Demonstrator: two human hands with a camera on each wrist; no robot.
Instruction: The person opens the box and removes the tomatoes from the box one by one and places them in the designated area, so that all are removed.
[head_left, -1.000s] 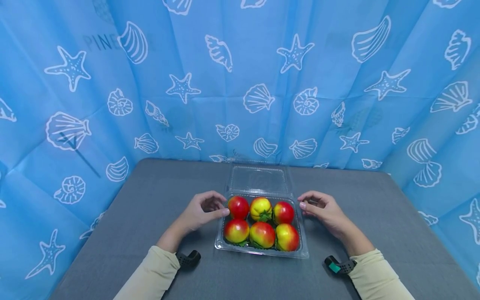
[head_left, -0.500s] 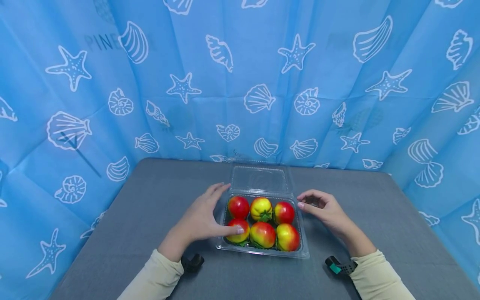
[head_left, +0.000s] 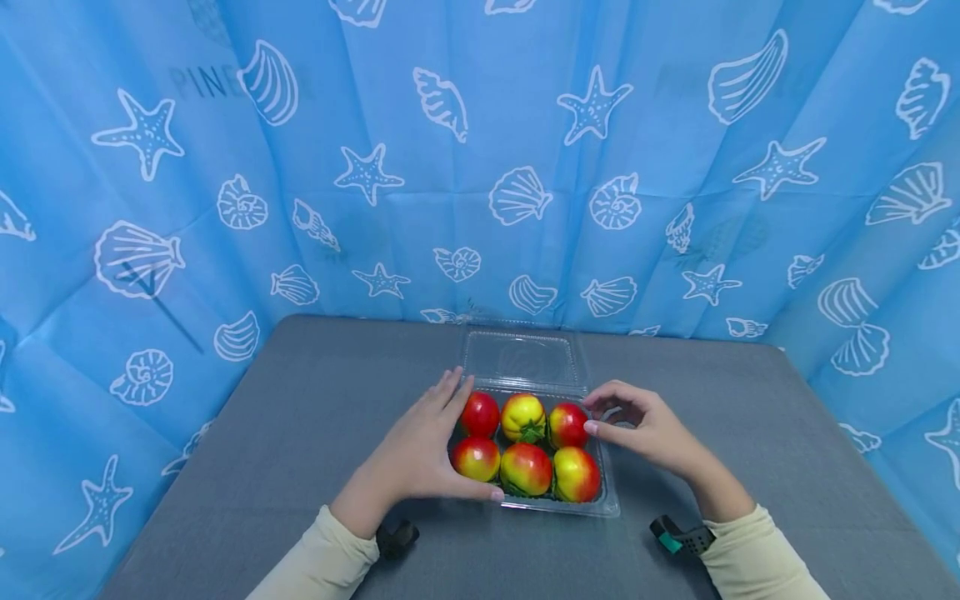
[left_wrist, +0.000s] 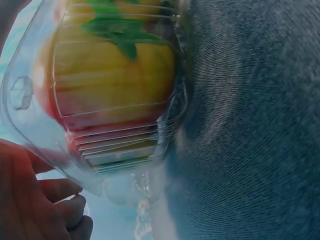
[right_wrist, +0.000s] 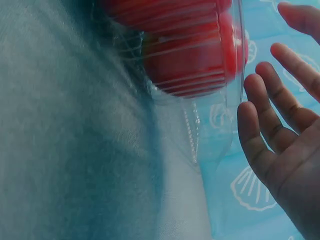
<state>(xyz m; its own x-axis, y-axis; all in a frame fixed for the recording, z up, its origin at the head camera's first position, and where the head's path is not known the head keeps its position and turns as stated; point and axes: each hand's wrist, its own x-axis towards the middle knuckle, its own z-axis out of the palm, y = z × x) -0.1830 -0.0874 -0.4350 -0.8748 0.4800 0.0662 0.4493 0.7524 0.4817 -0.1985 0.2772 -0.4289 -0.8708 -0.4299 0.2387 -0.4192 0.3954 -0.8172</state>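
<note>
A clear plastic container (head_left: 570, 507) stands on the grey table (head_left: 337, 358), holding six red-and-yellow fruits (head_left: 527, 469) in two rows of three — an arrangement suited to its oblong base. The long axis runs left to right before the person, the right end slightly nearer; the lid (head_left: 517, 358) lies folded back on the far side, pointing toward the blue curtain (head_left: 457, 192). The hands are apart, one at each short side, and clamped on nothing. The left hand (head_left: 423, 446) spreads wide, thumb at the front edge and fingers near the far corner — probably to steady the container. The right hand (head_left: 637, 425), fingers loosely bent, stands opposite; whether its fingertips touch cannot be told.
</note>
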